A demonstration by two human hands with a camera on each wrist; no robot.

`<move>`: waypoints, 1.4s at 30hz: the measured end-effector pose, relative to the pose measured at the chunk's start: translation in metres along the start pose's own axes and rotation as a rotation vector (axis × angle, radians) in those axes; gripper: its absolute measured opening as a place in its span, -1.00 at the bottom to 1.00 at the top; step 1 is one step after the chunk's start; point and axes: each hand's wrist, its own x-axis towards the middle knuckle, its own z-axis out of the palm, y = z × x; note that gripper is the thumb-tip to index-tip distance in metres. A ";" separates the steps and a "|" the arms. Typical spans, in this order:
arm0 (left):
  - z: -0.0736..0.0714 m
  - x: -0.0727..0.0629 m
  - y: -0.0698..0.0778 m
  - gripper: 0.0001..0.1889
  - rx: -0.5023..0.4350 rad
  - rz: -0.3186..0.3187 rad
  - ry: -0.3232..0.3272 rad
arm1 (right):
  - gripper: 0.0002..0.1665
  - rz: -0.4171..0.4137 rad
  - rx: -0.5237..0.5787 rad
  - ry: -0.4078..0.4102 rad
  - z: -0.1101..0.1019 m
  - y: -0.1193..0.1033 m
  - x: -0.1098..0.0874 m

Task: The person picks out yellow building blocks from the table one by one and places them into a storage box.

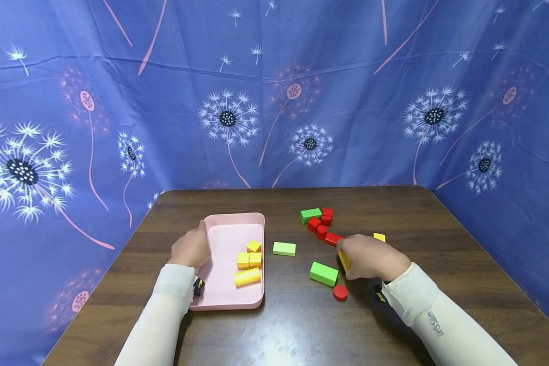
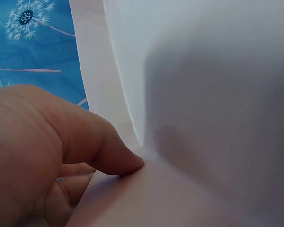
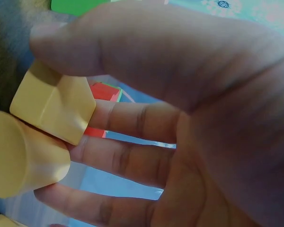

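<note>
My left hand (image 1: 191, 248) grips the left wall of a pink tray (image 1: 235, 219), its thumb (image 2: 118, 153) pressed on the inner side of the wall. Inside the tray, toward its right side, lie three yellow cubes (image 1: 243, 261) and a yellow cylinder (image 1: 247, 277). Over on the right, my right hand (image 1: 370, 255) pinches a yellow block (image 3: 52, 101) between thumb and fingers. A short yellow cylinder (image 3: 42, 163) sits against that block, by the other fingertips. From the head, the hand mostly covers these pieces.
Red blocks (image 1: 313, 225) and a green block (image 1: 311, 215) cluster behind the right hand. Light green (image 1: 284, 248) and green blocks (image 1: 324, 274) and a red disc (image 1: 340, 293) lie between tray and hand. Another yellow block (image 1: 379, 237) shows beyond it. Blue patterned cloth (image 1: 274, 101) hangs behind the table.
</note>
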 end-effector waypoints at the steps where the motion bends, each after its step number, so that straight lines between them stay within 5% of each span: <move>1: 0.000 0.000 0.000 -0.29 0.001 0.000 0.000 | -0.59 -0.003 -0.002 0.005 0.000 0.000 0.000; 42: 0.000 0.002 0.000 -0.26 -0.005 -0.018 -0.016 | -0.47 -0.054 -0.064 0.087 -0.015 -0.011 0.003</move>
